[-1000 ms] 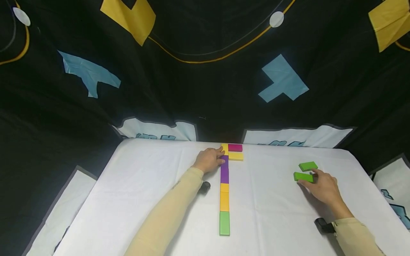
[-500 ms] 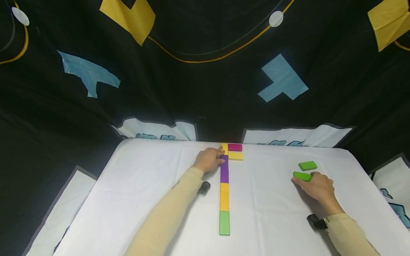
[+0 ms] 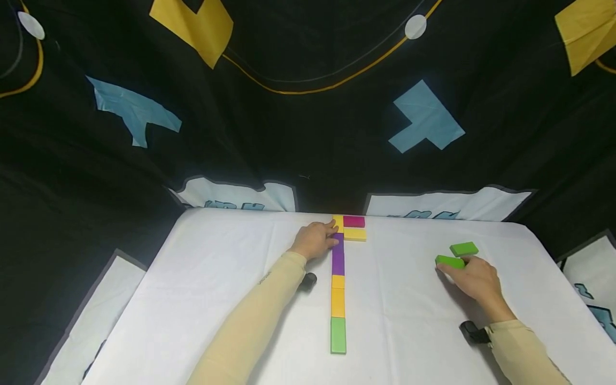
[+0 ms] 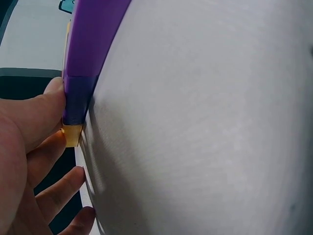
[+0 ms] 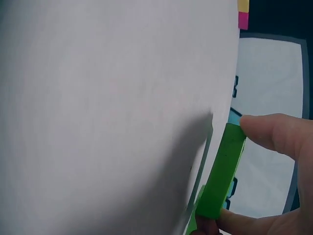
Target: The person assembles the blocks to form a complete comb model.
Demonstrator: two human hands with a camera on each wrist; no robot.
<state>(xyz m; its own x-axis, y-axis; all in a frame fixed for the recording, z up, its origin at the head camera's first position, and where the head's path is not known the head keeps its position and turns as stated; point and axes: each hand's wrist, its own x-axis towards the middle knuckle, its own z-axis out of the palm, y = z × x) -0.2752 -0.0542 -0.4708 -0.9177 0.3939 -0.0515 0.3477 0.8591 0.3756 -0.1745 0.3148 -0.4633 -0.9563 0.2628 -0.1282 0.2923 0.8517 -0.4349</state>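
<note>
My left hand [image 3: 314, 240] rests its fingertips at the far end of a straight column of flat blocks. Its fingers touch the yellow block [image 3: 338, 220] at the top. In the left wrist view the thumb lies against a purple block [image 4: 100, 41]. Over on the right, my right hand [image 3: 476, 277] pinches a green block [image 3: 449, 261] between thumb and fingers. The right wrist view shows this green block [image 5: 223, 169] tilted, held by its two ends, with its shadow on the cloth beside it. Just behind it lies a second green block [image 3: 464, 248].
Orange blocks [image 3: 338, 302] and a light green block [image 3: 338, 336] continue the column towards me. To the right of its far end lie a magenta block [image 3: 354, 222] and a pale yellow block [image 3: 355, 235]. A black cloth [image 3: 308, 149] hangs behind the white table [image 3: 409, 331].
My right hand has shifted a little left, bringing its green block with it, away from the second green block. The left hand and the column have stayed put.
</note>
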